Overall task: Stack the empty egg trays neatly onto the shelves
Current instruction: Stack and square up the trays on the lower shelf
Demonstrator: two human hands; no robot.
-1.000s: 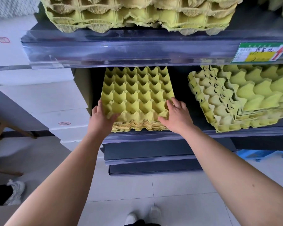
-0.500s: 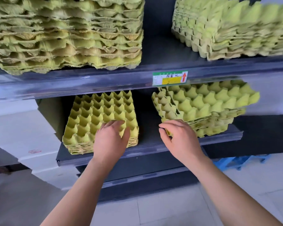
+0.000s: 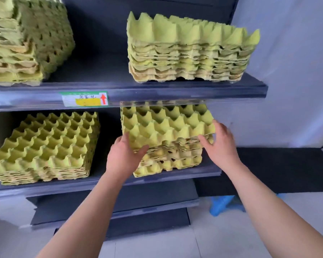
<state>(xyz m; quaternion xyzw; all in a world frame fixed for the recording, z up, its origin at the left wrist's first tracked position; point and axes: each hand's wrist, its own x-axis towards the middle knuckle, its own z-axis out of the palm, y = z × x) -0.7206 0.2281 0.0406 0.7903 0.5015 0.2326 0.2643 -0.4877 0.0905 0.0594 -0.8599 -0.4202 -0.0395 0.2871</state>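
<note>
A stack of yellow-green egg trays (image 3: 166, 127) sits on the right half of the lower shelf (image 3: 108, 183), its upper trays skewed over the lower ones. My left hand (image 3: 124, 155) grips the stack's front left corner, thumb on top. My right hand (image 3: 220, 140) holds its front right corner, fingers curled against the trays' edge. A second, tidier stack (image 3: 45, 144) rests to the left on the same shelf, untouched.
The upper shelf (image 3: 157, 92) carries two taller tray stacks, the left upper stack (image 3: 26, 40) and the right upper stack (image 3: 190, 53), plus a price label (image 3: 84, 98) on its lip. A grey wall stands right. A blue stool (image 3: 224, 203) sits on the tiled floor below.
Both hands left the left stack and moved right to the skewed right stack, now gripping its front corners. The view swung right and upward.
</note>
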